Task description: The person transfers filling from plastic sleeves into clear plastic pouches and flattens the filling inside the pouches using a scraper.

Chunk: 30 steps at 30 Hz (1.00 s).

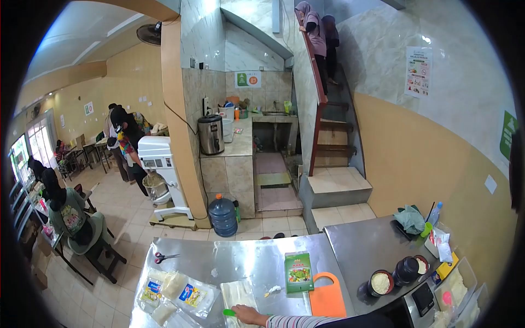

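Note:
My right hand (249, 315), in a striped sleeve, reaches in from the lower right. Its fingers are closed on a green utensil (229, 312), of which only a bright green end shows; its kind cannot be made out. Under and beyond the hand lies a pale rectangular stack of sheets (238, 293) on the steel table (202, 252). To its left are clear plastic packets with blue labels (192, 295) and a whitish folded piece (174, 285). A green box (299, 272) and an orange cutting board (326, 298) lie to the right. My left hand is out of view.
Scissors (165, 257) lie at the table's far left. On the right table stand a bowl of pale food (380, 283), dark jars (406, 270), and a scale (423, 299). Beyond are a water bottle (222, 216), a mixer (158, 167), and stairs (336, 180) with two people.

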Motion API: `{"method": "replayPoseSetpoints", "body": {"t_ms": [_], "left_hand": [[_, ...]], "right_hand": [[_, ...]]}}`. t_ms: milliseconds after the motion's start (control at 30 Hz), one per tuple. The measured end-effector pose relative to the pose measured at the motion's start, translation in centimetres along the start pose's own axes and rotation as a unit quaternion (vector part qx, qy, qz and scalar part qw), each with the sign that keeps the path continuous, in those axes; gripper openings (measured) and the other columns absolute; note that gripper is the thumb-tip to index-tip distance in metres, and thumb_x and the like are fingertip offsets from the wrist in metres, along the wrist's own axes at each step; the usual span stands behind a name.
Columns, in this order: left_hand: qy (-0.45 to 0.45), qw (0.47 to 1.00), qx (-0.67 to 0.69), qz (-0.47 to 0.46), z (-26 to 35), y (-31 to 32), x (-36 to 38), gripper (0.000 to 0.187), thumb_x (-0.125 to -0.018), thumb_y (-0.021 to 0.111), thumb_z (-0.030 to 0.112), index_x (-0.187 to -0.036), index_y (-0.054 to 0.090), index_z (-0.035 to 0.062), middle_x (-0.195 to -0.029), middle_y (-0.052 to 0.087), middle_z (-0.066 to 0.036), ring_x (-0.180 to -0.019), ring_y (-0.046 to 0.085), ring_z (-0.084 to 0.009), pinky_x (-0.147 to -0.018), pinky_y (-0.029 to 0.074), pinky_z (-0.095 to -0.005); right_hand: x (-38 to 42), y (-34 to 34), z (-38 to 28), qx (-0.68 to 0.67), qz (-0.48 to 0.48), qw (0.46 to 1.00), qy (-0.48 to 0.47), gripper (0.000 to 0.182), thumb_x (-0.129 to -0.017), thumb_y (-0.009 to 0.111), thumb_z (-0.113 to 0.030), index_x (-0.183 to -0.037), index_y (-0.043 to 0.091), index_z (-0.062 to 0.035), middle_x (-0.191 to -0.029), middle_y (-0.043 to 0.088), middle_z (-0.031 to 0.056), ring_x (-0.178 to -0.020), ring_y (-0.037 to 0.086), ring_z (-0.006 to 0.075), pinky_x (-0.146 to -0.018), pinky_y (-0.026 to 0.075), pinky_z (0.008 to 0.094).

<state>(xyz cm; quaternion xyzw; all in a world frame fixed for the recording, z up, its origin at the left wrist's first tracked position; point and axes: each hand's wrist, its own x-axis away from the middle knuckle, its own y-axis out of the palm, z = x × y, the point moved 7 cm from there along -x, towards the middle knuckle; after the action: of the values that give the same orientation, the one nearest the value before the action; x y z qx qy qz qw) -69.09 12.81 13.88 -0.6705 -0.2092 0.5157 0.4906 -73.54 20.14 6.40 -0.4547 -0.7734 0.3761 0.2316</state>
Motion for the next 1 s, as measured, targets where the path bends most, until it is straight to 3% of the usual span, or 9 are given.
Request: {"method": "replayPoseSetpoints", "body": {"t_ms": [367, 400, 533, 567, 633, 667, 700, 900, 1000], "left_hand": [[0.045, 0.999, 0.006, 0.006, 1.8, 2.2, 3.5, 0.037, -0.077, 0.048, 0.025, -0.107, 0.053, 0.0025, -0.104, 0.055, -0.012, -0.091, 0.051, -0.029, -0.078, 0.041, -0.0408], [0.043, 0.999, 0.009, 0.001, 2.1, 2.5, 4.4, 0.037, -0.077, 0.049, 0.024, -0.106, 0.053, 0.0026, -0.103, 0.056, -0.012, -0.09, 0.052, -0.0289, -0.077, 0.042, -0.0403], [-0.046, 0.99, 0.021, -0.132, 5.7, -0.6, 22.4, 0.034, -0.076, 0.049, 0.023, -0.103, 0.055, 0.003, -0.098, 0.058, -0.011, -0.084, 0.055, -0.0285, -0.072, 0.046, -0.0383], [-0.06, 0.968, 0.07, -0.232, 5.9, -1.7, 20.9, 0.034, -0.077, 0.049, 0.021, -0.106, 0.054, 0.003, -0.104, 0.056, -0.012, -0.092, 0.054, -0.0286, -0.079, 0.044, -0.0377], [0.05, 0.997, -0.007, -0.052, 7.3, -6.6, 19.4, 0.033, -0.074, 0.049, 0.013, -0.104, 0.054, -0.0003, -0.106, 0.054, -0.017, -0.105, 0.049, -0.0287, -0.091, 0.039, -0.0364], [-0.001, 0.976, 0.082, -0.201, 6.2, -2.8, 19.9, 0.036, -0.071, 0.05, 0.012, -0.103, 0.053, -0.0042, -0.107, 0.053, -0.019, -0.106, 0.049, -0.0296, -0.092, 0.039, -0.036], [-0.026, 0.974, 0.112, -0.193, 5.8, -2.5, 20.0, 0.038, -0.068, 0.051, 0.01, -0.103, 0.052, -0.0063, -0.106, 0.053, -0.02, -0.106, 0.049, -0.0306, -0.093, 0.038, -0.0365], [-0.069, 0.968, 0.124, -0.205, 6.2, -3.5, 19.6, 0.038, -0.07, 0.051, 0.009, -0.105, 0.052, -0.0071, -0.111, 0.052, -0.021, -0.106, 0.05, -0.032, -0.094, 0.038, -0.0378], [-0.075, 0.961, 0.124, -0.235, 5.9, -3.1, 19.8, 0.042, -0.073, 0.051, 0.009, -0.111, 0.05, -0.0071, -0.116, 0.05, -0.022, -0.111, 0.048, -0.031, -0.095, 0.037, -0.0376]], "right_hand": [[3.9, 4.9, -2.9, -0.052, -0.018, 0.997, -0.058, 0.022, -0.079, 0.045, -0.022, -0.087, 0.055, -0.0038, -0.081, 0.057, 0.0164, -0.073, 0.06, 0.0338, -0.062, 0.048, 0.044], [3.9, 4.3, -3.2, 0.023, -0.058, 0.998, -0.021, 0.017, -0.077, 0.045, -0.02, -0.083, 0.055, -0.0072, -0.078, 0.057, 0.0137, -0.074, 0.058, 0.0314, -0.063, 0.047, 0.0439], [3.7, 3.1, -3.6, 0.057, -0.025, 0.995, -0.082, 0.019, -0.069, 0.052, -0.026, -0.071, 0.059, -0.0094, -0.08, 0.059, 0.0127, -0.078, 0.056, 0.03, -0.064, 0.041, 0.0467], [3.5, 3.8, -2.7, 0.085, 0.007, 0.993, -0.077, 0.017, -0.07, 0.051, -0.024, -0.071, 0.059, -0.0091, -0.079, 0.059, 0.0124, -0.078, 0.056, 0.0294, -0.066, 0.041, 0.0456], [2.5, 1.3, -3.1, 0.187, 0.041, 0.976, -0.108, 0.012, -0.072, 0.049, -0.02, -0.076, 0.056, -0.0115, -0.075, 0.056, 0.0079, -0.075, 0.054, 0.0245, -0.065, 0.038, 0.0423], [1.4, 1.7, -1.6, 0.21, 0.065, 0.97, -0.106, 0.01, -0.073, 0.048, -0.019, -0.078, 0.054, -0.0123, -0.074, 0.055, 0.0054, -0.075, 0.054, 0.0222, -0.063, 0.037, 0.0411], [0.5, 1.3, -1.2, 0.242, 0.053, 0.962, -0.114, 0.009, -0.074, 0.047, -0.017, -0.077, 0.054, -0.0127, -0.075, 0.055, 0.0043, -0.074, 0.053, 0.0214, -0.062, 0.035, 0.0404], [-1.2, -2.9, -1.1, 0.175, 0.064, 0.981, -0.059, 0.009, -0.077, 0.046, -0.016, -0.076, 0.054, -0.0116, -0.074, 0.056, 0.0039, -0.075, 0.053, 0.0222, -0.063, 0.031, 0.0416], [2.6, 0.1, -3.2, 0.139, -0.015, 0.986, -0.086, 0.01, -0.078, 0.048, -0.018, -0.075, 0.054, -0.0115, -0.073, 0.055, 0.0044, -0.074, 0.052, 0.0224, -0.062, 0.03, 0.0414]]}}
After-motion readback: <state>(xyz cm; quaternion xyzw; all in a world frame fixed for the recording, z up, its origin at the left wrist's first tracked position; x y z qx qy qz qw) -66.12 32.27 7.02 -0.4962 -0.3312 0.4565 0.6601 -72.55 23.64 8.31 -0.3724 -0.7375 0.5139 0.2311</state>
